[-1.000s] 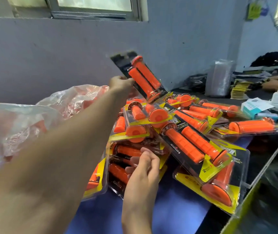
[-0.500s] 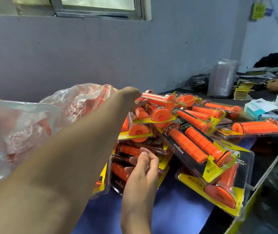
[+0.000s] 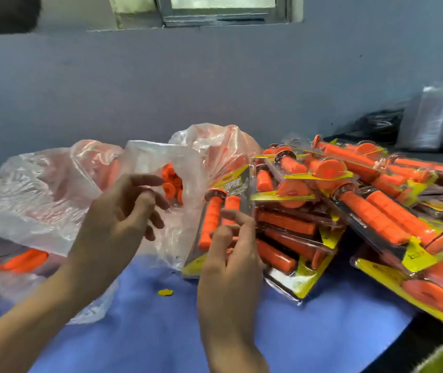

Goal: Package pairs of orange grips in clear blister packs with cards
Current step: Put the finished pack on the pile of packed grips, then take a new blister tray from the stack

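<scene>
Now, I judge I'm between packs; left hand (image 3: 115,222) hovers spread and empty by the bag (image 3: 53,189) of loose orange grips (image 3: 170,184); right hand (image 3: 228,259) touches a filled blister pack (image 3: 211,219), pinch uncertain; next, fetch two grips.

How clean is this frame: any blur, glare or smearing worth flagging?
Head view: slight motion blur softens the left hand and right hand; white glare on the clear plastic bag and blister packs; bottom-right corner smeared; lighting flat, dim.
</scene>
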